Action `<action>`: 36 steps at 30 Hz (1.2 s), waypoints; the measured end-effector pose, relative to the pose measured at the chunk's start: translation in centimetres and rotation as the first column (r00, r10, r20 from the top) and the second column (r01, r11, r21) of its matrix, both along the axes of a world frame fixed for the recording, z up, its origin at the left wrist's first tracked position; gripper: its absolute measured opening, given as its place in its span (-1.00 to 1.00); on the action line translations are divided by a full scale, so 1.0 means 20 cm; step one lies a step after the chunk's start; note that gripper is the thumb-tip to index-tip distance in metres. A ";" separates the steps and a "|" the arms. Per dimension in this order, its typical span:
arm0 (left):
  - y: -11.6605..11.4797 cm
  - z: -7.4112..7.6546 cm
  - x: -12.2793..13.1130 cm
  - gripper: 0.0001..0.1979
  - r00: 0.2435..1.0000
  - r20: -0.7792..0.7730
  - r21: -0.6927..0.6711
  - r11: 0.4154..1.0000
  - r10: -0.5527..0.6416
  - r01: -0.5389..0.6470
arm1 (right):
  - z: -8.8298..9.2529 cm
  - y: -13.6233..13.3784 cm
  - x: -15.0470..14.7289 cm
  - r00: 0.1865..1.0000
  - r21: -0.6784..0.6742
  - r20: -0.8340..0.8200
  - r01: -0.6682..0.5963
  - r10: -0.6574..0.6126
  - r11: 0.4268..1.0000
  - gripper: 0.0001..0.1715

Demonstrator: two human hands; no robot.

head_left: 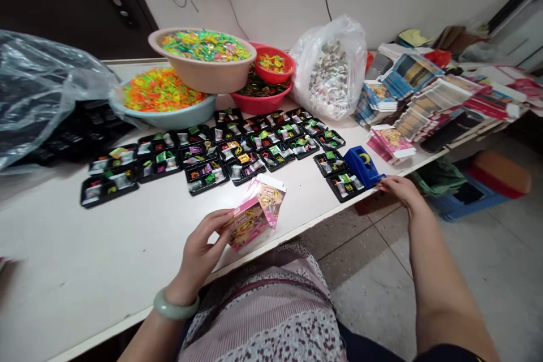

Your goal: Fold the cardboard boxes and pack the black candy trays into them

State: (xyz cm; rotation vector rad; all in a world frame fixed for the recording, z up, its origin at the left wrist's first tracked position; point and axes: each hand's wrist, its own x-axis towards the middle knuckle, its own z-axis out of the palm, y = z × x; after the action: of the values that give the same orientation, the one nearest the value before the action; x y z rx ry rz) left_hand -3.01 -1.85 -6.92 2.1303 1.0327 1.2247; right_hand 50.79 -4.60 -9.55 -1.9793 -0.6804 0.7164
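My left hand (210, 240), with a pale green bangle at the wrist, is closed on a pink printed cardboard box (250, 223) near the table's front edge. Just behind that box lie more pink boxes (272, 195), partly covered by it. On the right, my right hand (396, 189) has its fingers pinched together at the front end of a blue tape dispenser (361, 165); whatever is between them is too small to make out. Two black trays of small packets (341, 178) sit against the dispenser's left side.
Several filled black trays (241, 150) stand in rows behind the boxes. Basins of colourful small pieces, including a beige basin (203, 68), and a plastic bag (331, 76) line the wall. Stacked flat cartons (432, 102) crowd the right; a blue stool (479, 198) is below.
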 end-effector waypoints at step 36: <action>-0.01 0.10 0.05 -0.38 0.861 -0.501 0.149 0.971 -0.087 0.185 | 0.21 0.07 -1.69 0.601 0.435 -0.342 -0.580 0.722 0.689 -0.35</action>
State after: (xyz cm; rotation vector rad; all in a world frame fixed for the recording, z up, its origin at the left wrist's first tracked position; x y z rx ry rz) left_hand -2.00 -1.95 -4.83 2.7045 0.9621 0.7470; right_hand 17.02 -3.27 -5.28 -1.1492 -1.1392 1.4305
